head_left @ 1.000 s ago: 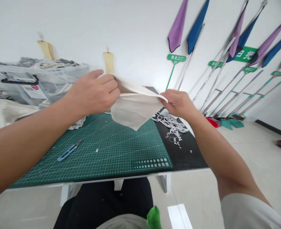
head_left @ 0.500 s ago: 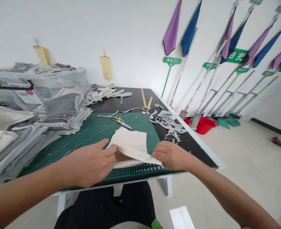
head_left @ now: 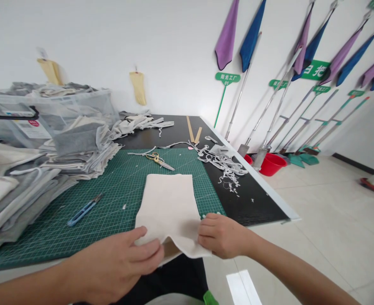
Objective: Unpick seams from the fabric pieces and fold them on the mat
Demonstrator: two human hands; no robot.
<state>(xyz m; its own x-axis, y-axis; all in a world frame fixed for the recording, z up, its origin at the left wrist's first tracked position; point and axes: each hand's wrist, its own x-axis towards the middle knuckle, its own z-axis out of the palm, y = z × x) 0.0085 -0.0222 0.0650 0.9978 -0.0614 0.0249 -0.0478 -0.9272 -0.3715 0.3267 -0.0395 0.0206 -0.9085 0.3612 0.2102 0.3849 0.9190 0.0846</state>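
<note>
Nearest the camera, the left hand and the right hand each pinch a near corner of a cream cloth piece, thumbs under and fingers curled over its near edge, which hangs just off the near edge of the table. A second ago the same piece was held up in the air between the two hands; half a second ago it had come down onto the green cutting mat with folds in it, and now it lies flat and smoothed along the mat, stretched away from the person, its mouth slightly open at the near end between the hands. I judge that the spreading-out is about done and the piece is squared up on the grid for whatever work follows. To the left on the mat lies a small blue thread snipper, and beyond the cloth a pair of gold-handled scissors. The mat rests on a black table with a white edge; to the right of the mat sits a heap of pale trimmed strips, and two wooden rulers lie farther back. Along the left side are stacks of folded grey and cream cloth, with a clear plastic bin of more cloth behind. Beyond, against the white wall on the right, mops with purple and blue cloths lean by green signs, and a red basin stands on the tiled floor.
</note>
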